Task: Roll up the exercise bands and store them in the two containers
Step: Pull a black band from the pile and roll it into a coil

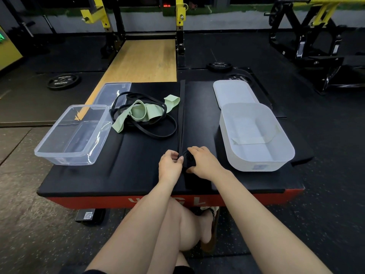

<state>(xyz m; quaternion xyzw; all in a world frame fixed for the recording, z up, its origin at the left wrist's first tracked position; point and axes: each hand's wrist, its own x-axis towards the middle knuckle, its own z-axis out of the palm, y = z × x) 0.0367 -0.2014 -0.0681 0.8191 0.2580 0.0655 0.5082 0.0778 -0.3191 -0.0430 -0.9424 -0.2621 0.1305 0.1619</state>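
Note:
A wide black band [182,107] lies stretched straight down the middle of the black padded bench [94,175]. Its near end is wound into a small roll [188,158]. My left hand [170,165] pinches the band at the roll's left side, and my right hand [205,163] grips the roll from the right. A tangle of thin black bands [158,133] and a pale green band [140,113] lies to the left of it. A clear plastic container [75,135] stands at the left and a white container [254,137] at the right, both without bands inside.
A clear lid [113,91] lies behind the clear container and a white lid [233,91] behind the white one. Weight plates [63,81] lie on the dark gym floor. A rack with yellow parts [179,14] stands beyond a wooden platform [142,60].

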